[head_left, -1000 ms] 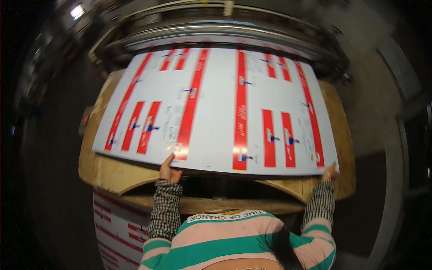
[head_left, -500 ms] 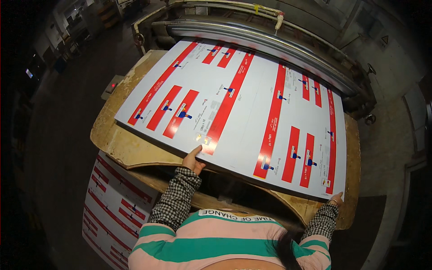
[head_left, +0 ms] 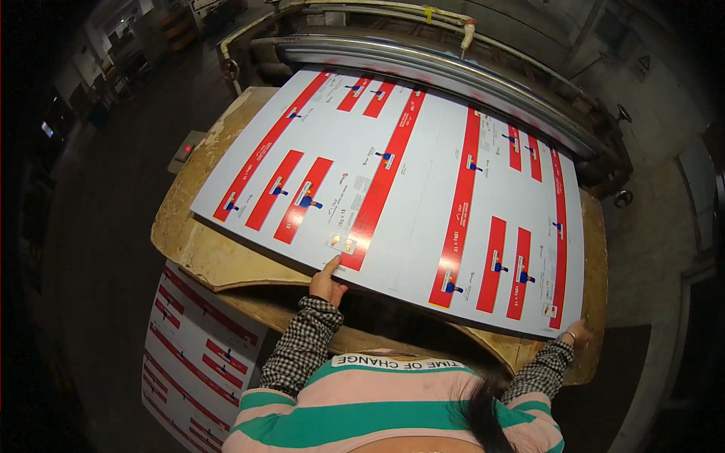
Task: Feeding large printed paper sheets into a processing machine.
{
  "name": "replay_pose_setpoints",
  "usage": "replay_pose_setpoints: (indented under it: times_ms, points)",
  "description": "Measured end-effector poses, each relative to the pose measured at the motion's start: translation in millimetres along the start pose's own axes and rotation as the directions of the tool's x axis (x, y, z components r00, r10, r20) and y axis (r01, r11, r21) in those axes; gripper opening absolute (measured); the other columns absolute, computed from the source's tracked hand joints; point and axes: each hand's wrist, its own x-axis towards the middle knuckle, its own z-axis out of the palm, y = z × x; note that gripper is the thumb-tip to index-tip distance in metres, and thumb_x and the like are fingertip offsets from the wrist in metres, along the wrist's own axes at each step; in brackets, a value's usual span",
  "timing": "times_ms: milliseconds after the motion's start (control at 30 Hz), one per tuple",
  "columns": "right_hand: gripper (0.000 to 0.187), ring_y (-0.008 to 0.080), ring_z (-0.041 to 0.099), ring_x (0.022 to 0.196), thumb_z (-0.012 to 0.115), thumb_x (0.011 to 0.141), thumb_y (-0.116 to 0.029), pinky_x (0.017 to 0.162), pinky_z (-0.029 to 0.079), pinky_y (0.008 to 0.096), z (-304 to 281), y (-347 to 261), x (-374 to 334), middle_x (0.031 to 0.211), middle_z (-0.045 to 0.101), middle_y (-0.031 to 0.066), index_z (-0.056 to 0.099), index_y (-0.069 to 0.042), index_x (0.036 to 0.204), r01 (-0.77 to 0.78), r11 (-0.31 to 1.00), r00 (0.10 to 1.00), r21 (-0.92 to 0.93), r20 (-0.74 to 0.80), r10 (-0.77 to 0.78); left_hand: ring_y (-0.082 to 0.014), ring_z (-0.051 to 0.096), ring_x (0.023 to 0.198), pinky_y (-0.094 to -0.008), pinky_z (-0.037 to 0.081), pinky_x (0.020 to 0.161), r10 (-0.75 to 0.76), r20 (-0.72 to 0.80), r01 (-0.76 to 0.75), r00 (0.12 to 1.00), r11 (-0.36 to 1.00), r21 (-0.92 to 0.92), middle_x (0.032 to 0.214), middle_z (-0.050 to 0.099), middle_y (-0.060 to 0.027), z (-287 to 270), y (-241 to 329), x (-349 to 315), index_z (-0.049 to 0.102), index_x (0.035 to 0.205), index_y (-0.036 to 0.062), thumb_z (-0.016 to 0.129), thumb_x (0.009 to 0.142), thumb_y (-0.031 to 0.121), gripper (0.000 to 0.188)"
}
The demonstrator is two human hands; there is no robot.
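A stack of large white printed sheets with red bands and small blue figures lies on a worn wooden board. At the near edge, left of the middle, my left hand has its thumb on top of the stack and its other fingers curled against the edge below. My right hand is at the near right corner of the stack, against its side. Blur and the angle hide how its fingers are set. Checked sleeves cover both forearms.
Beyond the stack runs a long metal roller on a machine frame, with a pale pipe above it. More printed sheets lie lower down at the left. A small box with a red light sits beside the board. Handwheels stick out at the right.
The near edge of the stack appears slightly lower in the picture. My left hand keeps its place at the edge, while my right hand has shifted a little outward at the corner.
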Motion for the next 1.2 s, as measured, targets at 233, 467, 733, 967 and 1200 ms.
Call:
replay_pose_setpoints:
  times_ms: [233, 467, 733, 967, 1200]
  points:
    - [0.043, 0.0277, 0.043, 0.105, 0.065, 0.07, -0.02, 0.089, 0.036, 0.0347, -35.4, -104.9, -358.0, 0.11, 0.046, 0.0165, 0.049, -0.003, 0.106, 0.555, 0.351, -0.151, 0.754, 0.507, -0.849, -0.0245, 0.052, 0.093, -0.0419, 0.046, 0.073, 0.043, -0.039, -0.041, 0.998, 0.998, 0.048, 0.105, 0.051, -0.0105, -1.6, 0.8, 0.9, 0.043, 0.114, 0.0032, 0.06, 0.076, 0.017, 0.044]
    - [0.068, 0.0395, 0.022, 0.122, 0.071, 0.06, -0.035, 0.098, 0.025, 0.0446, -77.2, -97.1, -440.4, 0.124, 0.033, 0.0264, 0.044, 0.001, 0.112, 0.653, -0.279, -0.732, 0.704, 0.491, -0.472, -0.0245, 0.053, 0.092, -0.0431, 0.041, 0.082, -0.011, -0.03, 0.014, 1.0, 0.994, 0.106, 0.104, 0.052, -0.0108, -0.7, 1.7, -3.7, 0.045, 0.11, 0.001, 0.061, 0.074, 0.013, 0.041]
    - [0.018, 0.0351, 0.054, 0.064, 0.048, 0.073, -0.015, 0.062, 0.043, 0.0416, -67.6, -133.6, -430.9, 0.065, 0.056, 0.0192, 0.057, -0.001, 0.067, 0.453, -0.026, -0.842, 0.891, 0.418, -0.34, -0.0251, 0.053, 0.094, -0.0399, 0.046, 0.079, 0.026, 0.288, -0.017, 0.957, 0.999, -0.033, 0.101, 0.055, -0.0141, -22.5, -0.7, -1.4, 0.051, 0.103, -0.0041, 0.051, 0.076, 0.001, 0.027]
    - [0.018, 0.0343, 0.054, 0.066, 0.05, 0.076, -0.017, 0.061, 0.042, 0.0424, -110.5, -149.1, -424.7, 0.065, 0.055, 0.0173, 0.055, -0.002, 0.068, 0.426, -0.065, -0.83, 0.902, 0.361, -0.424, -0.027, 0.054, 0.09, -0.0409, 0.048, 0.076, -0.017, 0.04, 0.015, 0.999, 0.999, 0.029, 0.1, 0.055, -0.011, -32.9, -6.3, 13.1, 0.049, 0.109, 0.004, 0.054, 0.079, 0.011, 0.031]
    - [0.018, 0.0336, 0.054, 0.067, 0.056, 0.073, -0.021, 0.06, 0.043, 0.0383, -64.0, -130.9, -437.1, 0.07, 0.057, 0.0157, 0.058, -0.003, 0.076, 0.517, -0.028, -0.791, 0.856, 0.464, -0.398, -0.0219, 0.058, 0.08, -0.0344, 0.049, 0.06, 0.033, 0.098, -0.038, 0.995, 0.998, 0.05, 0.092, 0.057, -0.0107, -24.9, -0.8, 11.0, 0.052, 0.096, -0.0001, 0.047, 0.078, 0.007, 0.02]
